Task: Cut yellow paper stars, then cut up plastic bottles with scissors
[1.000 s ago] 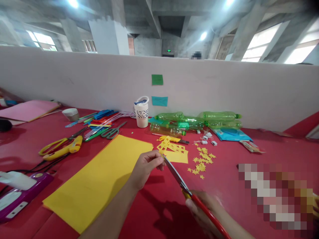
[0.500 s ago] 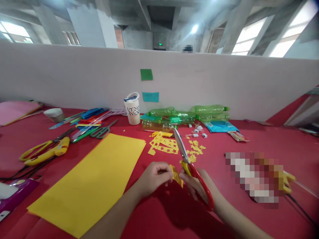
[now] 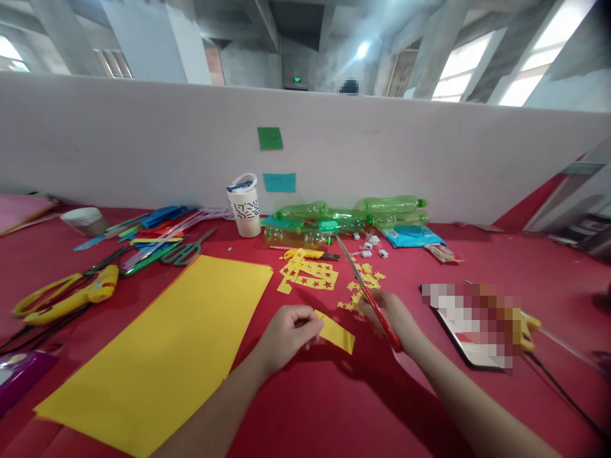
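My left hand (image 3: 289, 334) pinches one end of a small yellow paper strip (image 3: 338, 333) just above the red table (image 3: 334, 407). To its right, my right hand (image 3: 391, 316) grips red-handled scissors (image 3: 365, 287), blades pointing up and away toward the bottles. The blades are off the strip. Small yellow cut-out stars (image 3: 360, 286) lie scattered behind the scissors. A punched yellow scrap (image 3: 310, 273) with star holes lies beyond my left hand.
A large yellow sheet (image 3: 162, 350) lies at the left. Behind are a white cup (image 3: 244, 207), green plastic bottles (image 3: 344, 219), grey scissors (image 3: 184, 252), coloured strips (image 3: 157, 229) and a yellow glue gun (image 3: 81, 292). A dark tablet (image 3: 465, 343) lies right. A white partition wall (image 3: 143, 146) bounds the back.
My hands have drawn apart. The scissors moved off the strip to the right and away, and the left hand lowered with the strip. The camera panned slightly right.
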The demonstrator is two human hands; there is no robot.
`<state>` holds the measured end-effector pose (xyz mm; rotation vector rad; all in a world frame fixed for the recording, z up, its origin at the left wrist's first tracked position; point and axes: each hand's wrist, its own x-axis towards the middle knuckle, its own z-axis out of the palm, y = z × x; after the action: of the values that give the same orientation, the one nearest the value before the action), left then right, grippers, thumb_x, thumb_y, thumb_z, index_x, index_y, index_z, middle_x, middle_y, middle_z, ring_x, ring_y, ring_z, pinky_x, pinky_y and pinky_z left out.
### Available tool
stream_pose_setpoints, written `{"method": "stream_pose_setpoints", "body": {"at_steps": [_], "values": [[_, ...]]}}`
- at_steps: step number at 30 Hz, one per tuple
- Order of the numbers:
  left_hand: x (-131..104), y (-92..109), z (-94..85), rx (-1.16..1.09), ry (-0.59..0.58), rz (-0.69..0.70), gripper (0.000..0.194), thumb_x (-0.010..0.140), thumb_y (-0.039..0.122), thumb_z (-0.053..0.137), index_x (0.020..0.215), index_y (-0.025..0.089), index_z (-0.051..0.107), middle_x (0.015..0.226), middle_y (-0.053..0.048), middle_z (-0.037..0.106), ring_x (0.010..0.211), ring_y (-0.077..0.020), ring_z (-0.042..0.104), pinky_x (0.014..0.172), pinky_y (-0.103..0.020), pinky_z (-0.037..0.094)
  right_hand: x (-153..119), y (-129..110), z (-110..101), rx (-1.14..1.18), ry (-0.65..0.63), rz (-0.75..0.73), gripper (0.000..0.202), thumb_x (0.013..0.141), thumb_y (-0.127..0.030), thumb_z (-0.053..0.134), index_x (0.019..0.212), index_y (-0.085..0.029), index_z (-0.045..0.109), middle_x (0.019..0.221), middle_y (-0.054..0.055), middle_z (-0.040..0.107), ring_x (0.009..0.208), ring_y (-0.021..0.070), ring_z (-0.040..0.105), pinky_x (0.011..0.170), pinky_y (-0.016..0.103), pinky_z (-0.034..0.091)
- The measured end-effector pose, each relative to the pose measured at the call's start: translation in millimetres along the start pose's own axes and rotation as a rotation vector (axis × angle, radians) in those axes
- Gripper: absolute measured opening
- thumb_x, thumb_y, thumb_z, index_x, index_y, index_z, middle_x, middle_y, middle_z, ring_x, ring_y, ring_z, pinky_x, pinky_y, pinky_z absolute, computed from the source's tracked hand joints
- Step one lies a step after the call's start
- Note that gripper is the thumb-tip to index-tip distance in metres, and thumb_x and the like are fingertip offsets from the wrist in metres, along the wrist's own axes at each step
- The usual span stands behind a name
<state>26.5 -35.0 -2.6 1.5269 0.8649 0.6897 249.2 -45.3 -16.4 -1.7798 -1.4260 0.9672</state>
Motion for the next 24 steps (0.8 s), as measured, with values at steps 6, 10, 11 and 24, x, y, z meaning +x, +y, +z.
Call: {"method": "stream_pose_setpoints", "body": {"at_steps": [6,10,11,24], "values": [[1.9,-2.9,-5.7,-0.128,0.023,0.004,0.026,0.08,0.026,0.053,0.056,0.015,0.054,0.054,0.002,0.053,0.05,-0.0094,0.047,0.053,-0.023,0.037,17.5,12.8,-9.4,-0.133,0.089,-0.021,0.022,0.063,-0.022,0.061,0.052,-0.02,0.043,0.045,-0.005,0.042,0.049,0.0125,0.04,0.048,0.025,0.02],[1.7,-5.3,-5.5,-0.336,0.023,-0.009,0.026,0.079,0.024,0.054,0.055,0.015,0.054,0.054,0.001,0.054,0.048,-0.0082,0.046,0.05,-0.022,0.037,0.1,-1.9,0.4,-0.021,-0.039,-0.017,0.023,0.07,-0.033,0.059,0.058,-0.021,0.043,0.044,-0.007,0.039,0.043,0.0111,0.04,0.045,0.023,0.025],[1.5,-5.8,-5.0,-0.391,0.021,-0.014,0.026,0.078,0.023,0.054,0.054,0.014,0.054,0.054,0.001,0.054,0.047,-0.0078,0.046,0.048,-0.021,0.037,-6.5,-7.2,4.4,0.022,-0.109,-0.01,0.026,0.074,-0.038,0.055,0.059,-0.021,0.043,0.041,-0.008,0.038,0.039,0.0105,0.04,0.043,0.023,0.027],[1.6,-4.2,3.0,-0.414,-0.077,-0.062,0.017,0.076,0.027,0.061,0.089,0.017,0.055,0.069,0.001,0.057,0.057,-0.0122,0.056,0.058,-0.026,0.042,-34.2,-30.6,23.8,0.278,-0.316,0.007,0.024,0.075,-0.033,0.05,0.058,-0.022,0.037,0.031,-0.011,0.035,0.027,0.0061,0.035,0.034,0.018,0.033]]}}
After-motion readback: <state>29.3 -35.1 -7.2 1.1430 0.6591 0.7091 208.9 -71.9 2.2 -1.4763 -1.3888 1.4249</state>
